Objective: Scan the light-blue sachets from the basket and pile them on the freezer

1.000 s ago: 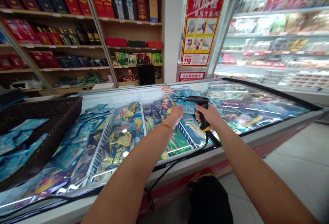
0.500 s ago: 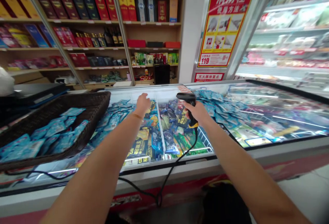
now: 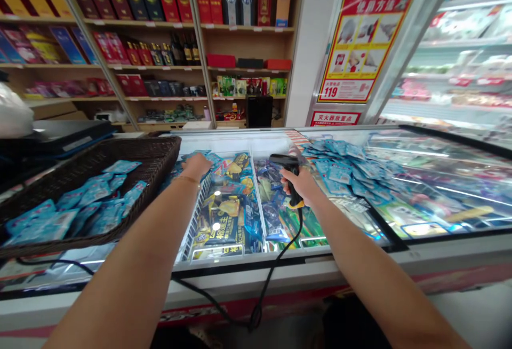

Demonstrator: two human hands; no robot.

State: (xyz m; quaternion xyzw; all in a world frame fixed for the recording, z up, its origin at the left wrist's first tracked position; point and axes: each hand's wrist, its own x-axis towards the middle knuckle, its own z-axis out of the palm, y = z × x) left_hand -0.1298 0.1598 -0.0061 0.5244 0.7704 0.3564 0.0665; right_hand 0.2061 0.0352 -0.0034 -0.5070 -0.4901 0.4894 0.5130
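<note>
In the head view, my right hand is wrapped round the handle of a black barcode scanner with a yellow-trimmed base. I hold it over the chest freezer, its head toward the left and its black cable hanging down. My left hand reaches down at blue packets near the freezer's back left. Its fingers are mostly hidden beneath it, so I cannot see whether they grip one. A pile of similar blue packets lies to the right of my right hand. Dark yellow-and-blue bags fill a wire compartment between my hands.
At left, a brown wicker basket holds several blue packets. Glass lids with dark frames cover the freezer's right part. The scanner's cable loops over the front edge. Shelves of boxes and bottles stand behind.
My left hand has moved left and down toward the blue packets. The scanner has shifted slightly left and down, still in my right hand. The view has turned slightly.
</note>
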